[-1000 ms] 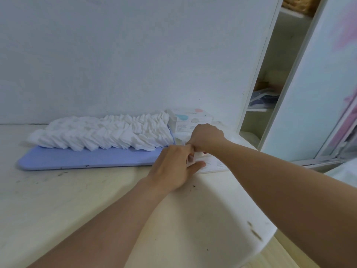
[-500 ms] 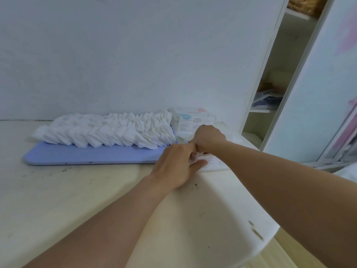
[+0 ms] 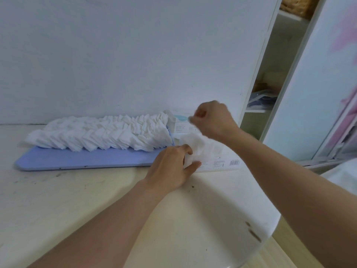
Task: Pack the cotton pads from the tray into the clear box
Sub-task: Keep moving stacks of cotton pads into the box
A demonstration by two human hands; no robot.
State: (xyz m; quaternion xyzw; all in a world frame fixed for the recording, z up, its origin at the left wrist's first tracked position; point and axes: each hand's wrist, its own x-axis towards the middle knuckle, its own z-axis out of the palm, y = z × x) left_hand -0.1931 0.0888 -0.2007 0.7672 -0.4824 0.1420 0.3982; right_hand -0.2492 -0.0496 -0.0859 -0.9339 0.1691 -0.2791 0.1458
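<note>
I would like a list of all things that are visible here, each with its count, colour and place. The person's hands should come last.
cotton pads: many, white, heaped in rows on the tray
tray: one, light blue, on the table by the wall
clear box: one, transparent with printed label, right of the tray
carton: one, white with blue mark, behind the clear box
table: one, cream
shelf unit: one, white, far right
left hand: one, holds white pads at the clear box
right hand: one, raised above the clear box, fingers curled
</note>
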